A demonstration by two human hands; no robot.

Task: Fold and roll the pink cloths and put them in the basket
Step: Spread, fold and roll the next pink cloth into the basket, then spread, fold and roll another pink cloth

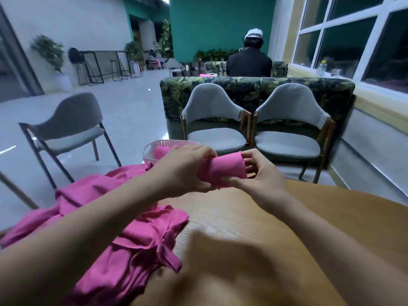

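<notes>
The roll (223, 171), long axis running hand to hand, is gripped at its ends by the curled left hand (183, 168) and right hand (261, 174), with the basket (167, 143) just beyond the left.

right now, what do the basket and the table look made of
Basket: pale pink plastic, probably, judging by its rigid perforated wall and smooth rim. Table: wood or a wood-look laminate; light brown grain lines run across its matte top.

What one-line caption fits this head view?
Left hand and right hand grip a rolled pink cloth at a wooden table; basket beyond, unfolded pink cloths heaped on the left.
</notes>
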